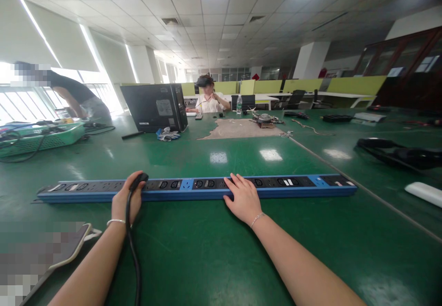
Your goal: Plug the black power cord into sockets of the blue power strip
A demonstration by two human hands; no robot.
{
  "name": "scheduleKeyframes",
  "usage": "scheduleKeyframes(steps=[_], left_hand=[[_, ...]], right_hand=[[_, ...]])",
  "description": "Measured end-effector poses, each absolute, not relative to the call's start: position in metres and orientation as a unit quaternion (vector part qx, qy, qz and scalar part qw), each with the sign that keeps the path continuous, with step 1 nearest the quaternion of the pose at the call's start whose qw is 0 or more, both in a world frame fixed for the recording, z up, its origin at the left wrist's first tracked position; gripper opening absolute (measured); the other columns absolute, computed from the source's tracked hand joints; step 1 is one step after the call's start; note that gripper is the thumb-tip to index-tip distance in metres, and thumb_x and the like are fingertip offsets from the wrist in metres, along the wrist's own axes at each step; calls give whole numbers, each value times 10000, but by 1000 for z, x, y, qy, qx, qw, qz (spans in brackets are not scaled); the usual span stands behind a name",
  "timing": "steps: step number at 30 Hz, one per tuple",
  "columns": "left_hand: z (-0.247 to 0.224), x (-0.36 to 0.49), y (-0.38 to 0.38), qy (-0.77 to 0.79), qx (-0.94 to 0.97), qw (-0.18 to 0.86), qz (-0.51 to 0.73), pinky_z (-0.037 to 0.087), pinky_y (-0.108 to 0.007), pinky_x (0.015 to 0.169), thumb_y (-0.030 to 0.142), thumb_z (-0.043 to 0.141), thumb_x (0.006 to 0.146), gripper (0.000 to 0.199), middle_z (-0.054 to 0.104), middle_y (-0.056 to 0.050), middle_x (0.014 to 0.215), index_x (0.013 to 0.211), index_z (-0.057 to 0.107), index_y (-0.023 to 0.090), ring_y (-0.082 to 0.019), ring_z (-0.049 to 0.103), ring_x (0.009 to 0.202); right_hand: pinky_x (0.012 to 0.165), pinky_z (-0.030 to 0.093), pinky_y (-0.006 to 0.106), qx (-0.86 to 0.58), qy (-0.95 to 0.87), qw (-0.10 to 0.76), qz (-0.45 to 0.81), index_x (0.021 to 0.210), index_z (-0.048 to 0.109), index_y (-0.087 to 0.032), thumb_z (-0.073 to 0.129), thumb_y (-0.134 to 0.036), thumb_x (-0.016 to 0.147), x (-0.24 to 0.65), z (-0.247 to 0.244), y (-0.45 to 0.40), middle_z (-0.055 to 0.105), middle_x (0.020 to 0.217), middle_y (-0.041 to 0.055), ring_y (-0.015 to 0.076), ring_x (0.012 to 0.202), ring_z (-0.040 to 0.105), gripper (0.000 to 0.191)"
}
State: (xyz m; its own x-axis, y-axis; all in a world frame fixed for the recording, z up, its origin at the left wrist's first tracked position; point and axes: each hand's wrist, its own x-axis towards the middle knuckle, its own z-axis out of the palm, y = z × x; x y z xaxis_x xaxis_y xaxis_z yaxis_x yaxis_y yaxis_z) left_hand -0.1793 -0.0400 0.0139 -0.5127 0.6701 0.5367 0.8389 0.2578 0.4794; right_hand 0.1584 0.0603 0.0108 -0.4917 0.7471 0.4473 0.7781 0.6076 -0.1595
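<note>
Strip, hidden bits: the left hand point(128, 201) and right hand point(244, 199) cover some holes on the long blue and black power strip point(187, 185); small marks are too tiny to read.
Strip, way it lies: long side runs left to right, flat, holes facing up.
Strip, looks: blue edges, black top, two bright blue socket blocks, rows of holes.
Strip, place: middle of the shiny green table point(193, 260), across from near the left side to right of the middle.
Left hand: fingers closed around a black plug point(141, 177), over the strip; I can't tell if the plug is in a hole.
Black cord point(133, 250): hangs from the plug toward the near edge, end cut off.
Right hand: open, fingers spread on the strip, gripping nothing.
Near left: a flat thing point(74, 241) with a pale rim, partly blurred and cut off.
Far left: green plastic basket point(44, 141) with wires, big black box point(155, 108), white and blue gloves point(167, 134).
</note>
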Motion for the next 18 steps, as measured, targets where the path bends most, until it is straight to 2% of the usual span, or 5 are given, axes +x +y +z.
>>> scheduleKeyframes(steps=[3, 5, 9, 14, 18], left_hand=[[21, -176, -46, -811, -412, 109, -402, 485, -365, 734, 499, 384, 831, 465, 643, -52, 1014, 1237, 457, 285, -233, 617, 848], [23, -172, -47, -811, -425, 92, -392, 488, -373, 725, 484, 389, 833, 460, 646, -56, 1004, 1241, 455, 285, -237, 620, 841], [26, -153, -39, -780, -481, 73, -393, 465, -392, 828, 408, 379, 847, 435, 628, -71, 1106, 1248, 451, 257, -240, 596, 975], [24, -108, -16, -719, -580, 34, -381, 391, -396, 949, 324, 399, 841, 389, 652, -52, 1097, 1212, 483, 242, -200, 588, 1009], [11, -91, -1, -717, -603, 52, -345, 287, -449, 1021, 316, 374, 864, 365, 645, -25, 1127, 1214, 475, 296, -197, 575, 1041]], right_hand=[[1019, 237, 383, -444, -863, 240, -29, 1282, 473, -244, 507, -355, 791, 158, 11, 60, 429, 1374, 62, 220, 1273, 328, 505], [1018, 238, 383, -446, -862, 239, -30, 1283, 472, -247, 507, -353, 791, 158, 11, 60, 426, 1376, 61, 219, 1273, 327, 504], [1020, 234, 376, -445, -862, 241, -34, 1277, 478, -246, 507, -354, 790, 158, 11, 60, 429, 1374, 58, 217, 1272, 328, 500], [1022, 230, 380, -449, -861, 239, -31, 1279, 475, -248, 506, -359, 791, 157, 11, 60, 426, 1376, 58, 216, 1276, 320, 501], [1022, 231, 374, -449, -860, 240, -32, 1279, 475, -247, 506, -365, 789, 158, 11, 60, 427, 1375, 56, 214, 1275, 321, 505]])
